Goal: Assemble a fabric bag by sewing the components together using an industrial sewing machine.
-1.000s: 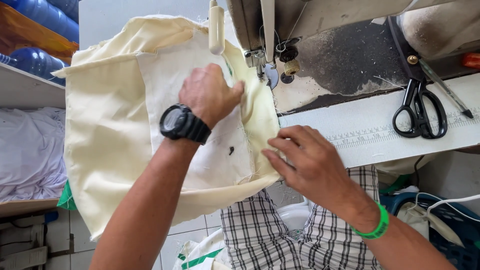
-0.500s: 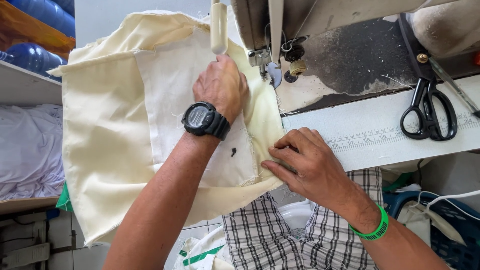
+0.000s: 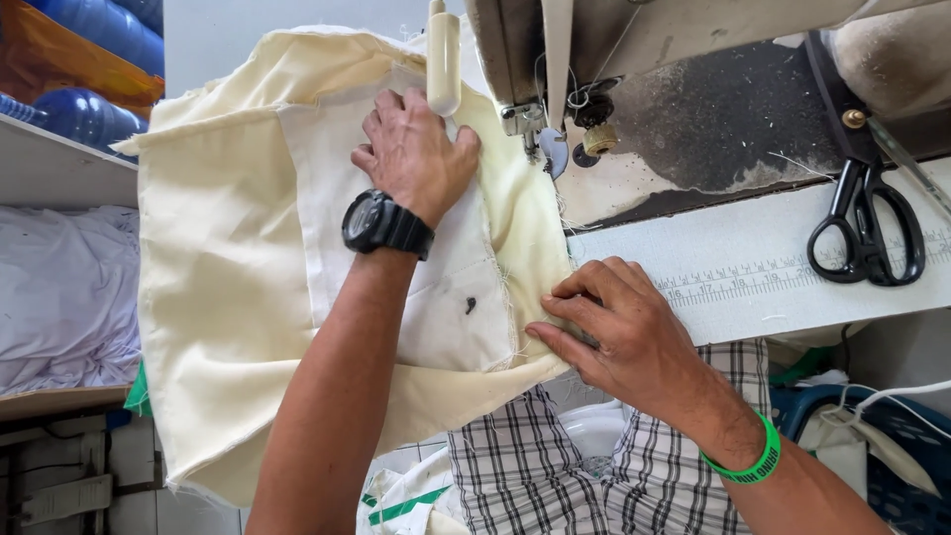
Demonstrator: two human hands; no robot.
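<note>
A cream fabric piece [image 3: 223, 287] with a white lining panel [image 3: 456, 327] lies across the sewing machine table. My left hand [image 3: 416, 154], a black watch on its wrist, presses flat on the fabric just left of the machine's presser foot [image 3: 540, 134]. My right hand [image 3: 619, 332], with a green wristband, pinches the fabric's near right edge at the table's front. A small dark spot [image 3: 470, 304] marks the white panel between my hands.
The sewing machine head [image 3: 634, 40] rises at the top. Black scissors [image 3: 867, 233] lie on the table at right, beside a printed ruler strip [image 3: 753, 282]. A pile of white cloth [image 3: 64, 297] sits at left. A blue basket [image 3: 892, 446] stands lower right.
My left hand has slid up the fabric towards the presser foot, pushing the cloth away from me. My right hand has kept its hold on the near edge.
</note>
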